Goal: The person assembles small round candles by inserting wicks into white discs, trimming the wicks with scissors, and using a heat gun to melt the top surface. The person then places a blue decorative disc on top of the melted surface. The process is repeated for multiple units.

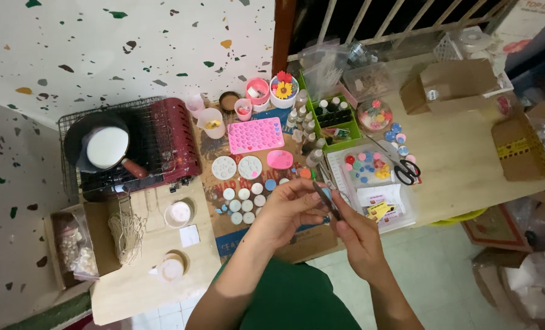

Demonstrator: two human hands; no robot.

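We see the left hand and right hand meeting over the table's near edge. The right fingers pinch tweezers; the left fingertips close on their tip. At 11 o'clock lie white discs, then a pink mould. Scissors lie at 2 o'clock, a pot at 10.

Beside the scissors, the thin dark tool between both hands is too small and blurred to identify.
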